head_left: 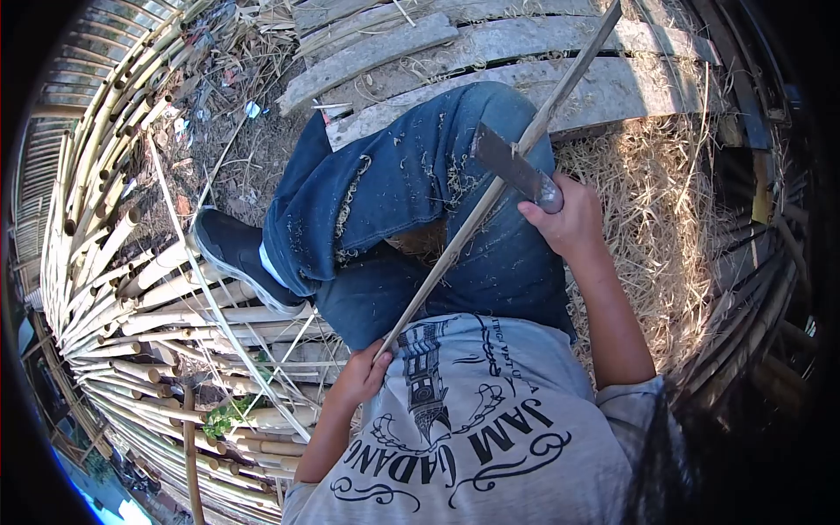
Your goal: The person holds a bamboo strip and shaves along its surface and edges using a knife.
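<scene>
A long bamboo strip [455, 241] runs diagonally from my belly up past my raised knee, over my jeans. The fingers of my left hand [357, 378] are closed round its lower end, against my shirt. In the grip of my right hand [569, 214] is a knife [516, 168] with a dark, wide blade. That blade lies across the strip just above my thigh and seems to touch it. The knife's handle is mostly hidden in my palm. Thin curled shavings [350, 201] cling to my jeans.
Many cut bamboo poles [149, 385] lie stacked at the left, with loose thin strips [223, 306] across them. Wooden planks [507, 44] lie ahead. A thick heap of pale shavings [652, 219] covers the right side. My boot [241, 258] rests beside the poles.
</scene>
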`<state>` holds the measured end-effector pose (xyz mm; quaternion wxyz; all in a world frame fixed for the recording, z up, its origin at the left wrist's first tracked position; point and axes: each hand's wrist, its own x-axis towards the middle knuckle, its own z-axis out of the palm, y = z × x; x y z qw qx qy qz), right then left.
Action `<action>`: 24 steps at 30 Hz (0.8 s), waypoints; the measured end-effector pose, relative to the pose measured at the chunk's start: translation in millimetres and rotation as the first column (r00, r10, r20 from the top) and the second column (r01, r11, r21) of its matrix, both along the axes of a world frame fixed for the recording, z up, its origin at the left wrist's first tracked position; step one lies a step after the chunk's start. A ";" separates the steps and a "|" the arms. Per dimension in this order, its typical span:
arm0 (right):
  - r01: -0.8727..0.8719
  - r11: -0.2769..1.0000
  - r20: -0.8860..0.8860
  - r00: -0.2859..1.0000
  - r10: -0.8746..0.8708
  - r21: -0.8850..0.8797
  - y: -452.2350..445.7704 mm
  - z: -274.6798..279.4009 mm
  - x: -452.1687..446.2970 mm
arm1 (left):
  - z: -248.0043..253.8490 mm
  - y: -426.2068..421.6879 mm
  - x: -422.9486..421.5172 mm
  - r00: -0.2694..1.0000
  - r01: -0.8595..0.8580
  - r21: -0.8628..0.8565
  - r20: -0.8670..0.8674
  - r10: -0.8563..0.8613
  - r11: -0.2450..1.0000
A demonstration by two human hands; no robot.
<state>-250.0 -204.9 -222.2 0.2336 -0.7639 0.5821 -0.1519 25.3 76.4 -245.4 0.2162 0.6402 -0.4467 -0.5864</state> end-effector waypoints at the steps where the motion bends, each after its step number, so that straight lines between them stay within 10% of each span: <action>1: -0.043 0.999 -0.064 0.997 0.041 -0.020 0.7 -0.6 -0.9 | 3.8 5.3 4.4 0.999 0.027 0.036 0.031 -0.028 0.999; 24: -0.256 0.966 -0.253 0.933 0.256 0.034 -4.1 41.0 -7.9 | -14.0 12.6 -4.1 0.997 0.002 -0.029 0.071 0.000 1.000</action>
